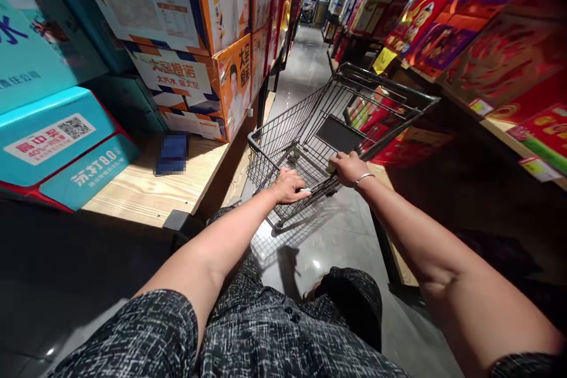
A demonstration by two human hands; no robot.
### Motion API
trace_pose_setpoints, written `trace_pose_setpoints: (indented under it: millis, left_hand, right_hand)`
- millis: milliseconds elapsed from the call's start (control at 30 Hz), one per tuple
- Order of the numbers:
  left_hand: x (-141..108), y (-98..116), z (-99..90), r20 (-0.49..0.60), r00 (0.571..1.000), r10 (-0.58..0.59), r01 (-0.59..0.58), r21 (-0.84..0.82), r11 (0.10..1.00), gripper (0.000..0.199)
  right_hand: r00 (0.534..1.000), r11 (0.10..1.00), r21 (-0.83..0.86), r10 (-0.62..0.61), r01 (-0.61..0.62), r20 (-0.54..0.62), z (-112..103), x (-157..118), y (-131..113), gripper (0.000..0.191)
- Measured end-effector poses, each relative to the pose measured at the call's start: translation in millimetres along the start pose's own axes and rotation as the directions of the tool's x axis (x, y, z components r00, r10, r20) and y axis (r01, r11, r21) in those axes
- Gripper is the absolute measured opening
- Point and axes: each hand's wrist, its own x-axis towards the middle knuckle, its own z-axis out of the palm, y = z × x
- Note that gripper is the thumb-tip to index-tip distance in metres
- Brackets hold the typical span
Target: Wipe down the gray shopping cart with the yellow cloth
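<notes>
A dark wire shopping cart [305, 109] stands at an angle in the aisle in front of me. My left hand [289, 186] lies on its near rim, fingers curled over the bar and thumb pointing right. On the same side of the cart, farther right, my right hand [349, 169] wraps round the rim; a bracelet circles that wrist. Something small and yellow-green shows beside the right hand's fingers, too little to name. Through the wire, the basket shows a dark panel [340, 133] and the floor beneath.
Orange drink cartons [177, 80] are stacked on a wooden shelf [146, 189] at left, with teal boxes [66, 147] beside them. A blurred dark blue item [172, 153] lies on that shelf. Red gift boxes [416, 23] line the right. The aisle floor [305, 53] runs ahead.
</notes>
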Motion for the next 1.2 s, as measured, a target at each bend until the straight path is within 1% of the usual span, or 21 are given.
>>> trace_pose_setpoints:
  millis: [100, 167, 233, 300, 367, 433, 467, 500, 533, 567, 633, 700, 733, 767, 800, 833, 867, 900, 967, 1100, 1200]
  left_hand:
    - [2.3, -11.3, -9.1, -0.004, 0.999, 0.04, -0.04, -0.027, 0.999, 0.037]
    - [3.6, -16.0, -14.9, -0.014, 0.999, 0.04, -0.04, -0.034, 0.999, 0.034]
    - [4.5, -19.4, -20.6, -0.01, 1.0, 0.017, -0.017, -0.025, 1.0, 0.03]
    - [5.4, -22.8, -26.1, 0.018, 1.0, -0.008, 0.008, 0.002, 1.0, 0.026]
    - [6.5, -27.0, -31.1, 0.062, 0.998, -0.005, 0.003, 0.031, 1.0, 0.022]
    - [7.8, -32.0, -35.3, 0.095, 0.995, 0.014, -0.019, 0.046, 0.999, 0.02]
    - [8.5, -34.6, -37.0, 0.106, 0.994, 0.019, -0.025, 0.051, 0.998, 0.021]
    - [9.2, -37.2, -38.5, 0.115, 0.993, 0.018, -0.025, 0.057, 0.998, 0.024]
    - [9.8, -39.6, -39.5, 0.122, 0.992, 0.013, -0.021, 0.065, 0.998, 0.027]
    - [10.4, -41.9, -40.3, 0.126, 0.992, 0.009, -0.018, 0.073, 0.997, 0.029]
    - [11.2, -46.0, -40.8, 0.123, 0.992, 0.012, -0.021, 0.074, 0.997, 0.031]
    - [11.9, -49.7, -40.1, 0.105, 0.994, 0.029, -0.036, 0.059, 0.998, 0.034]
    - [12.3, -51.4, -39.3, 0.093, 0.995, 0.038, -0.043, 0.053, 0.998, 0.035]
    - [12.7, -53.2, -38.3, 0.081, 0.996, 0.043, -0.048, 0.054, 0.997, 0.037]
    - [13.1, -55.0, -37.0, 0.07, 0.996, 0.048, -0.052, 0.061, 0.997, 0.039]
    - [13.5, -56.8, -35.6, 0.061, 0.997, 0.052, -0.056, 0.074, 0.996, 0.039]
    - [13.8, -58.5, -34.2, 0.053, 0.997, 0.056, -0.061, 0.089, 0.994, 0.039]
    - [13.8, -60.3, -32.8, 0.048, 0.997, 0.058, -0.063, 0.102, 0.993, 0.039]
    - [13.3, -63.7, -30.6, 0.051, 0.997, 0.051, -0.056, 0.114, 0.992, 0.039]
    - [11.1, -72.1, -29.4, 0.071, 0.997, 0.028, -0.034, 0.081, 0.996, 0.04]
    - [10.3, -80.3, -30.3, 0.075, 0.996, 0.056, -0.058, 0.032, 0.998, 0.039]
  right_hand:
    - [0.978, 0.991, 0.105, 0.105, -0.088, -0.179, 9.5, -24.5, -12.4, 0.046]
    - [0.949, 0.978, 0.185, 0.145, -0.094, -0.281, 19.1, -34.7, -27.2, 0.054]
    - [0.92, 0.968, 0.244, 0.152, -0.064, -0.361, 28.1, -39.7, -49.5, 0.056]
    - [0.902, 0.961, 0.275, 0.118, 0.002, -0.416, 34.1, -41.0, -76.9, 0.054]
    - [0.895, 0.957, 0.277, 0.052, 0.082, -0.442, 36.1, -40.8, -102.0, 0.05]
    - [0.902, 0.957, 0.255, -0.015, 0.138, -0.432, 35.1, -41.4, -114.4, 0.047]
    - [0.909, 0.96, 0.241, -0.029, 0.141, -0.416, 34.2, -42.9, -113.1, 0.046]
    - [0.917, 0.966, 0.227, -0.024, 0.123, -0.398, 33.4, -45.7, -106.1, 0.046]
    - [0.925, 0.973, 0.213, -0.003, 0.091, -0.381, 33.1, -50.3, -93.2, 0.047]
    - [0.929, 0.979, 0.199, 0.029, 0.049, -0.37, 33.3, -56.8, -75.1, 0.047]
    - [0.922, 0.984, 0.174, 0.112, -0.049, -0.37, 35.8, -75.9, -26.9, 0.048]
    - [0.896, 0.976, 0.164, 0.199, -0.144, -0.396, 40.1, -100.0, 26.6, 0.046]
    - [0.871, 0.963, 0.172, 0.263, -0.209, -0.415, 42.6, -112.1, 50.7, 0.045]
    - [0.832, 0.938, 0.191, 0.345, -0.289, -0.434, 45.3, -122.7, 70.6, 0.047]
    - [0.788, 0.909, 0.217, 0.417, -0.357, -0.452, 48.1, -131.0, 84.7, 0.049]
    - [0.747, 0.881, 0.243, 0.473, -0.406, -0.468, 51.1, -136.1, 92.2, 0.051]
    - [0.713, 0.862, 0.266, 0.507, -0.432, -0.484, 54.3, -137.8, 92.7, 0.053]
    - [0.692, 0.856, 0.284, 0.516, -0.432, -0.504, 57.6, -136.1, 86.4, 0.055]
    - [0.681, 0.88, 0.299, 0.476, -0.37, -0.557, 64.2, -124.4, 57.2, 0.055]
    - [0.689, 0.948, 0.274, 0.308, -0.163, -0.656, 75.2, -89.8, -28.6, 0.053]
    - [0.668, 0.974, 0.227, 0.172, -0.004, -0.724, 82.8, -69.2, -82.5, 0.047]
